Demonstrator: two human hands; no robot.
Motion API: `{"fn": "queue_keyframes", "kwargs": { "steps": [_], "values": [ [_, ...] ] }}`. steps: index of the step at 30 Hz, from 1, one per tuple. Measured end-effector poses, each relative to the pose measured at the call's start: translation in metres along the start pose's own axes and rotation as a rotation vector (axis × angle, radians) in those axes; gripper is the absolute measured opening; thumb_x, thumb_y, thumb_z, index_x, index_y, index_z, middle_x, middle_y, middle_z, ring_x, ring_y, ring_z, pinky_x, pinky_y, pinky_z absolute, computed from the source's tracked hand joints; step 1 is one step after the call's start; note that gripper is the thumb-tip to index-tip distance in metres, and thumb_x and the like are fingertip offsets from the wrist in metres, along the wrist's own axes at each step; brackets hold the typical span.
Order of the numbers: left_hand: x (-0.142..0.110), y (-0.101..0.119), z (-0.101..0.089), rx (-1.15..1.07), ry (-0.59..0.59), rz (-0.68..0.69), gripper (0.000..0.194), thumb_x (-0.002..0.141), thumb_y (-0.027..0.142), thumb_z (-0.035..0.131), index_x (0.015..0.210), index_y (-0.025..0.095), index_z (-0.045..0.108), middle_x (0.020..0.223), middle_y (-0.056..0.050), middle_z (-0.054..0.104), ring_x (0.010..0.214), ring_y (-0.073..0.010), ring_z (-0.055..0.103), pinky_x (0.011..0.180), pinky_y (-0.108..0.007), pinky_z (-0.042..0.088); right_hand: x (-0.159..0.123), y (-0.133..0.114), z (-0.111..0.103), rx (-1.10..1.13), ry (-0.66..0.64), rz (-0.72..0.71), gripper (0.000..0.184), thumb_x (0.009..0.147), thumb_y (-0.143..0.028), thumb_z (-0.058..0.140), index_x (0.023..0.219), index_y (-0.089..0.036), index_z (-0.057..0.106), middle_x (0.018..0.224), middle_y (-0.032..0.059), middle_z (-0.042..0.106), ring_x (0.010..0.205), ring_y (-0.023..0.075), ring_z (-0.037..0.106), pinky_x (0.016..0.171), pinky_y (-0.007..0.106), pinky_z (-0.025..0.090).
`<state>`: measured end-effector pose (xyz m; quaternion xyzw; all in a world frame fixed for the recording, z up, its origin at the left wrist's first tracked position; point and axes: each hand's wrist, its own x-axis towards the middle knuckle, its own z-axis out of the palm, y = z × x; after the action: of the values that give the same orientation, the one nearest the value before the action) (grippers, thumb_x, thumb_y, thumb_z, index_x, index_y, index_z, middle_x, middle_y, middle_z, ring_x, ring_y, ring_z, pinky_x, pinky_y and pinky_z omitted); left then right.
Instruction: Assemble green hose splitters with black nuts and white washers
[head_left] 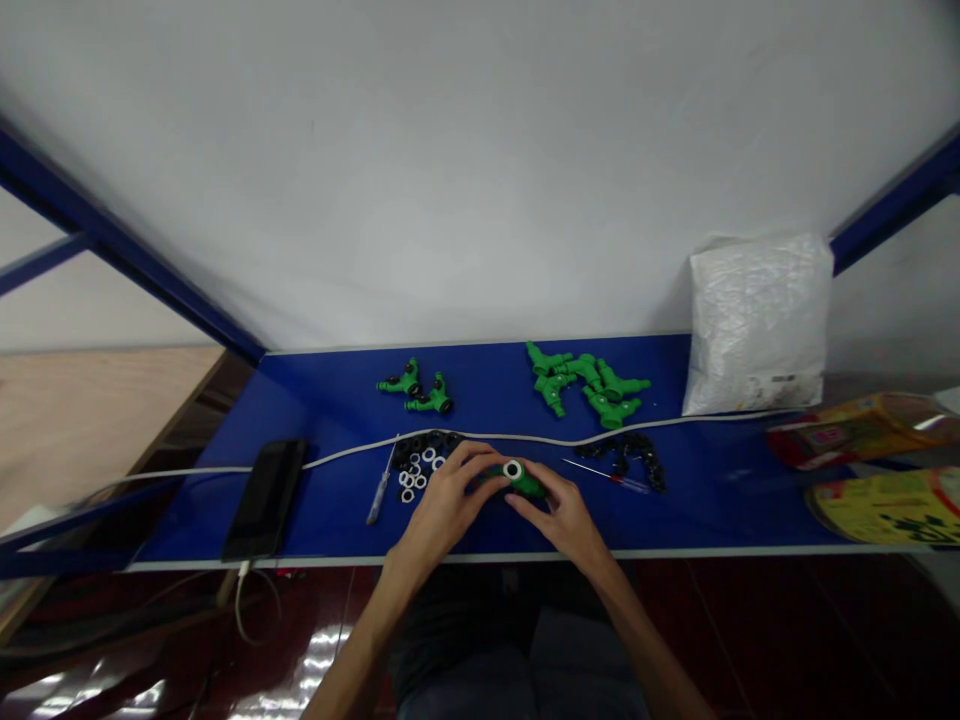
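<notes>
Between my two hands, close to the front of the blue shelf, is a green plastic hose splitter [529, 486]. A white ring [513, 469] shows at its upturned end. My right hand [559, 505] wraps round the splitter from the right. From the left, my left hand [456, 490] pinches it beside the white ring, thumb and fingers closed. Left of that hand lie loose white rings [407, 480] and black rings [429, 441]. A clear-handled screwdriver [379, 494] rests beside them. Right of my right hand are a second screwdriver [616, 480] and small black parts [637, 452].
Several green splitters [587, 383] lie piled at the back; two with black parts [430, 397] sit further left. A white cable [517, 437] crosses the blue shelf [330, 378]. A phone [264, 500] lies left; a white plastic package [759, 325] and printed bags [885, 505] are right.
</notes>
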<state>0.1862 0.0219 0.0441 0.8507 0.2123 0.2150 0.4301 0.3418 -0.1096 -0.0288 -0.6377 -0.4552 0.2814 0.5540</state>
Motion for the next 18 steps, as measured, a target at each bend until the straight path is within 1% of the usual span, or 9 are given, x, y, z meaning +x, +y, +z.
{"fn": "queue_keyframes", "kwargs": {
  "steps": [4, 6, 8, 10, 13, 16, 18],
  "values": [
    [0.004, 0.002, 0.001, -0.080, -0.029, -0.089, 0.012, 0.095, 0.032, 0.070, 0.104, 0.025, 0.072, 0.101, 0.000, 0.072, 0.091, -0.0161, 0.068, 0.088, -0.028, 0.053, 0.001, -0.004, -0.001, 0.002, -0.012, -0.002, 0.040, 0.090, -0.033, 0.075, 0.129, -0.026, 0.069, 0.124, 0.0076, 0.074, 0.114, 0.0257, 0.070, 0.101, 0.039, 0.055],
    [0.005, 0.003, 0.003, -0.115, -0.010, -0.134, 0.014, 0.095, 0.032, 0.070, 0.106, 0.025, 0.072, 0.100, 0.001, 0.074, 0.090, -0.0162, 0.069, 0.088, -0.028, 0.053, 0.002, -0.007, -0.002, 0.004, -0.018, -0.003, 0.040, 0.090, -0.033, 0.074, 0.128, -0.025, 0.069, 0.121, 0.0076, 0.075, 0.112, 0.0256, 0.070, 0.099, 0.038, 0.055],
    [0.006, 0.004, 0.005, -0.133, -0.003, -0.153, 0.022, 0.095, 0.033, 0.069, 0.116, 0.026, 0.072, 0.102, 0.000, 0.074, 0.090, -0.0166, 0.070, 0.088, -0.029, 0.054, 0.002, -0.008, -0.002, 0.007, -0.021, -0.005, 0.040, 0.089, -0.034, 0.074, 0.128, -0.025, 0.069, 0.119, 0.0075, 0.075, 0.109, 0.0256, 0.071, 0.097, 0.038, 0.056],
    [0.007, 0.004, 0.006, -0.111, -0.021, -0.130, 0.026, 0.096, 0.034, 0.067, 0.121, 0.028, 0.072, 0.104, -0.001, 0.073, 0.094, -0.0176, 0.070, 0.090, -0.030, 0.054, 0.003, -0.009, -0.002, 0.009, -0.019, -0.007, 0.041, 0.089, -0.033, 0.075, 0.128, -0.026, 0.069, 0.119, 0.0076, 0.075, 0.109, 0.0261, 0.071, 0.097, 0.038, 0.056],
    [0.008, 0.005, 0.009, -0.036, -0.031, -0.074, 0.024, 0.097, 0.036, 0.065, 0.118, 0.029, 0.075, 0.107, -0.004, 0.071, 0.100, -0.0196, 0.069, 0.092, -0.032, 0.054, 0.002, -0.008, -0.002, 0.011, -0.010, -0.009, 0.042, 0.089, -0.033, 0.074, 0.130, -0.026, 0.069, 0.123, 0.0083, 0.075, 0.114, 0.0273, 0.070, 0.101, 0.041, 0.055],
    [0.007, 0.006, 0.014, 0.049, 0.024, -0.040, 0.024, 0.095, 0.036, 0.067, 0.117, 0.028, 0.074, 0.107, -0.005, 0.067, 0.098, -0.0198, 0.068, 0.090, -0.032, 0.056, 0.002, -0.009, -0.001, 0.010, -0.011, -0.014, 0.040, 0.090, -0.031, 0.072, 0.130, -0.026, 0.069, 0.123, 0.0084, 0.074, 0.114, 0.0274, 0.070, 0.101, 0.041, 0.055],
    [0.006, 0.008, 0.016, 0.083, 0.085, -0.049, 0.022, 0.093, 0.036, 0.070, 0.112, 0.026, 0.074, 0.107, -0.005, 0.064, 0.092, -0.0181, 0.067, 0.086, -0.031, 0.056, 0.002, -0.010, -0.001, 0.009, -0.015, -0.018, 0.039, 0.091, -0.031, 0.072, 0.130, -0.027, 0.069, 0.123, 0.0079, 0.075, 0.114, 0.0267, 0.070, 0.101, 0.040, 0.055]
  ]
}}
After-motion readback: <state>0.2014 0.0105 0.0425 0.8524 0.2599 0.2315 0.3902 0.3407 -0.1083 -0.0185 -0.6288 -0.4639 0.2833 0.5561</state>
